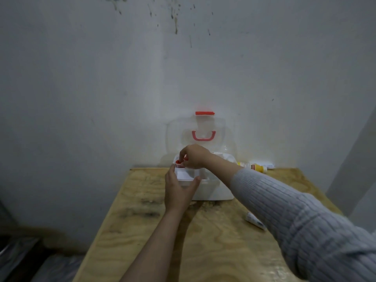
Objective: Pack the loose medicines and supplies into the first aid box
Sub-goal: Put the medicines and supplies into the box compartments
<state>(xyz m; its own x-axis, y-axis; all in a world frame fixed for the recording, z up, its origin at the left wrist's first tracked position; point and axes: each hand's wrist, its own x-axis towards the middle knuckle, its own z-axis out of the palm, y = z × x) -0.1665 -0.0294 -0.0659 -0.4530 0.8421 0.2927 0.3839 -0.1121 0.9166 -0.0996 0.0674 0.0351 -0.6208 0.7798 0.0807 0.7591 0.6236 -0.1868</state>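
A white first aid box (215,190) stands open on the wooden table (203,241), its clear lid (201,137) with a red handle leaning against the wall. My left hand (179,192) grips the front left corner of the clear inner tray (188,176). My right hand (193,156) reaches over the box and pinches a small red-capped item (177,162) at the tray's back left corner. A yellow bottle (253,166) lies behind the box on the right. A white tube (255,220) lies on the table under my right forearm.
A grey stained wall stands directly behind the table. The table's left edge drops to a dark floor with plastic-covered things. Something white lies past the yellow bottle at the table's far right corner (264,163).
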